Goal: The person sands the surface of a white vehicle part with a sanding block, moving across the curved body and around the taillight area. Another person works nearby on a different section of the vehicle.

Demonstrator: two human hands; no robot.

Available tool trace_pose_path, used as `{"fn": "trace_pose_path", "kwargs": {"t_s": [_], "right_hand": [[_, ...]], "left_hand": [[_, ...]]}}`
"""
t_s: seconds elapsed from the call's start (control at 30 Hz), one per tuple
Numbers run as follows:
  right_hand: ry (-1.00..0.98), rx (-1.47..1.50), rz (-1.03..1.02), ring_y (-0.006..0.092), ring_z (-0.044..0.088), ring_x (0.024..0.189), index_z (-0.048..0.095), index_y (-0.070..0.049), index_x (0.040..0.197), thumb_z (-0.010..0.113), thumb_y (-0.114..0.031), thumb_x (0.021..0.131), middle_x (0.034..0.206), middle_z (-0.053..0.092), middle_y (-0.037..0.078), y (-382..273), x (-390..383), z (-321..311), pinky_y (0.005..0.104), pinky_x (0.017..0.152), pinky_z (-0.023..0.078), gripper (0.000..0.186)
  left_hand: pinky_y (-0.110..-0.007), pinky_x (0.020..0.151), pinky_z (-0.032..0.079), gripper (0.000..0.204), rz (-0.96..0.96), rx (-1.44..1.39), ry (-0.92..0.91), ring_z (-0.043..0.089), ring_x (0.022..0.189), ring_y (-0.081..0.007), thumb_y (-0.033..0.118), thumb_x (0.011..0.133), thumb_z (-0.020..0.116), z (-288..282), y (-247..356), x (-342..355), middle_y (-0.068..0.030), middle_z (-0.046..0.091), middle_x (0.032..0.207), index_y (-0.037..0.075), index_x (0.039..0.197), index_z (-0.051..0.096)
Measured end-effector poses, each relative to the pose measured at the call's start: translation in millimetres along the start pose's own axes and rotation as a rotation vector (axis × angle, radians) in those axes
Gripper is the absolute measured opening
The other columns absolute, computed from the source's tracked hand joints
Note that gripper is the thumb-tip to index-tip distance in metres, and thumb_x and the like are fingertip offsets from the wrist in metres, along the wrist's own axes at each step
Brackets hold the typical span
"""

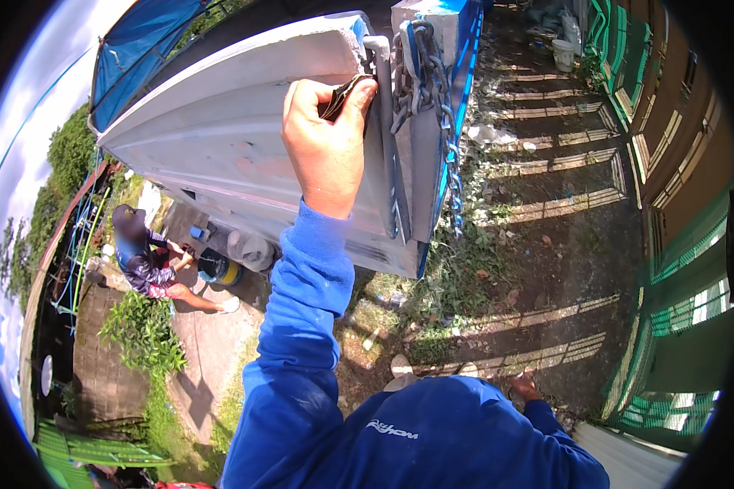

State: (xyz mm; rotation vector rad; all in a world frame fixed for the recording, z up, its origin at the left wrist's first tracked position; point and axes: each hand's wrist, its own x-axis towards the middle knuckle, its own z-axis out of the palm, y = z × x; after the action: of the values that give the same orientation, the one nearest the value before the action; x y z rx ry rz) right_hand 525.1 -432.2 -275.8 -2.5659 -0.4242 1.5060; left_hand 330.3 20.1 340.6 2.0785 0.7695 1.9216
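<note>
My left hand [324,138] pinches a dark, folded piece of sandpaper [342,96] against the upper end of a weathered white boat hull [220,122]. A bent grey metal bar [393,220] and a hanging chain [424,73] are just right of that hand, along the hull's blue-edged end [457,81]. My right hand [523,385] hangs low at the lower right beside my body, away from the boat, its fingers loosely bent and open with nothing visible in them.
Another person [143,261] bends by a dark bucket [218,267] on the concrete path [204,342] at left. Plants [139,330] border it. A blue tarp [139,57] rises behind the hull. Green netting [685,318] lines the right, beside dirt ground [563,261] with a white pail [563,55].
</note>
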Motion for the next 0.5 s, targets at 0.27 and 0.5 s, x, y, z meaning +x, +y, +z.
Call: {"fn": "trace_pose_path", "kwargs": {"t_s": [0.27, 0.5], "right_hand": [[-0.021, 0.025, -0.042, 0.0387, 0.057, 0.126, 0.052, 0.007, 0.136, 0.070, -0.051, 0.077, 0.133, 0.059, 0.029, 20.9, 13.2, 3.9, 0.0445, 0.104, 0.047, 0.084], [0.036, 0.130, -0.034, 0.0322, 0.065, 0.115, 0.058, 0.003, 0.128, 0.077, -0.046, 0.073, 0.124, 0.067, 0.022, 35.8, 9.6, 12.4, 0.0417, 0.097, 0.051, 0.076]], "left_hand": [[-0.030, 0.064, 0.045, 0.037, -0.128, -0.061, 0.012, 0.052, 0.068, -0.0149, 0.014, 0.079, 0.086, 3.0, -1.0, -0.7, -0.0054, 0.056, 0.074, 0.000, 0.072, 0.053], [-0.020, 0.060, 0.044, 0.027, -0.025, -0.066, 0.023, 0.051, 0.067, -0.0029, 0.016, 0.083, 0.085, 2.0, -7.1, 1.4, 0.0038, 0.063, 0.074, 0.003, 0.080, 0.062]]}}
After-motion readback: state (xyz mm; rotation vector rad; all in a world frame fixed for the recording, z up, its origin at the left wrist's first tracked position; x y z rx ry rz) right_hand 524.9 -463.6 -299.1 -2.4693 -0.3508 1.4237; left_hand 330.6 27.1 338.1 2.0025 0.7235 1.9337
